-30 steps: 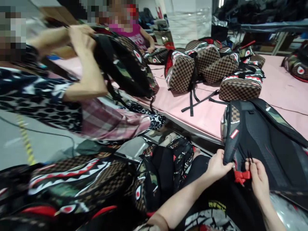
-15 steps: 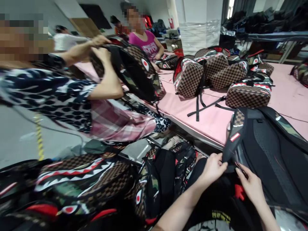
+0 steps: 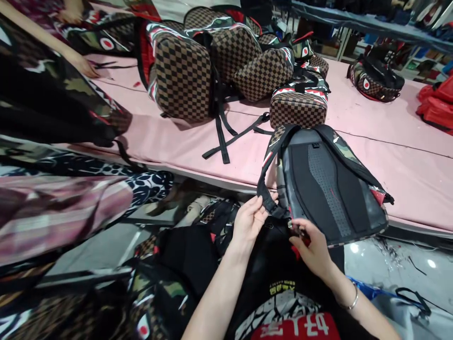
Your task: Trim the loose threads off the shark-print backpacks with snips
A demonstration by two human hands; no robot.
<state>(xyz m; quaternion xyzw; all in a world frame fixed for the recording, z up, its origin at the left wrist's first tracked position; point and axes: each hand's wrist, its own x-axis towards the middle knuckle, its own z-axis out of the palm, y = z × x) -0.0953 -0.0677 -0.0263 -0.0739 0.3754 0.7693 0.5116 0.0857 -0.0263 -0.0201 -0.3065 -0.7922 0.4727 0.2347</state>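
Observation:
A backpack (image 3: 323, 189) lies back panel up at the edge of the pink table (image 3: 244, 163), its straps on top. My left hand (image 3: 252, 218) is closed on the lower part of its left shoulder strap (image 3: 266, 191). Close to the strap's lower end, my right hand (image 3: 308, 243) is closed around a small dark tool, perhaps thread snips, partly hidden by the fingers. The two hands are apart, with the strap's end between them.
Several checkered backpacks (image 3: 184, 78) stand behind on the table, with loose straps in front. Another bag (image 3: 377, 80) and a red bundle (image 3: 437, 104) sit at the right. More bags (image 3: 159, 283) lie lower left. A person's arm (image 3: 76, 59) reaches in at upper left.
The view has swung right, so the table and backpack appear further left. My left hand has more of the strap raised and spread from the bag. The co-worker's upper body has left the view.

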